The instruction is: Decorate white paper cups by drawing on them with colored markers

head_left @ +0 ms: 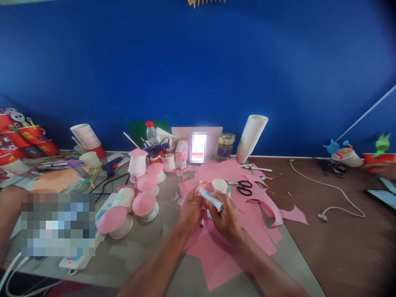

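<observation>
My left hand point(191, 211) grips a pink paper piece point(202, 191) over the pink paper sheets point(216, 251) on the table. My right hand point(225, 216) holds a white glue stick point(210, 199), its tip against the pink piece. A small white paper cup point(219, 185) stands just beyond my hands. Black scissors point(243, 187) lie on the pink paper to the right of the cup.
Several pink-topped cups point(145, 203) sit to the left, with a glue gun point(111, 165) behind. A tall stack of white cups point(251, 138), a jar point(225, 147) and a lit phone point(198, 147) stand at the back. A white cable point(334, 194) crosses the brown table. Another person's arm point(9, 206) is at far left.
</observation>
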Demonstrator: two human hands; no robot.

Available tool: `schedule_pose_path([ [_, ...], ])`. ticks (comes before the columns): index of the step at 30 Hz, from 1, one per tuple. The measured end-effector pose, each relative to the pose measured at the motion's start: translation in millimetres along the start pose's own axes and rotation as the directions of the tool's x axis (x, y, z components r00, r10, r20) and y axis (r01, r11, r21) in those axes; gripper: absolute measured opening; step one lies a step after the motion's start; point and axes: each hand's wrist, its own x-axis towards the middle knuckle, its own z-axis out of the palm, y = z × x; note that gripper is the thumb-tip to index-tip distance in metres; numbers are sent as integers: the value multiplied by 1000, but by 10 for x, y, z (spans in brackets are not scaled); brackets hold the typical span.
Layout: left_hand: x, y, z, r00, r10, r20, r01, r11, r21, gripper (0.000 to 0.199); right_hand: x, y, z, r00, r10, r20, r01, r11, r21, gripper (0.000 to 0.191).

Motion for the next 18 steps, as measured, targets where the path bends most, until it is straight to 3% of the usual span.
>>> schedule_pose_path([
  [6,-5,59,7,998,15,-66,-14,1000,10,50,5,123,-35,994,91,-59,-97,990,-103,13],
  [13,33,-15,-37,999,34,-40,-33,999,41,51,14,-30,-31,1000,28,14,-28,999,41,16],
  [18,20,-43,-19,1000,20,-11,-20,999,28,51,19,57,8,998,52,-43,-53,998,-23,15],
])
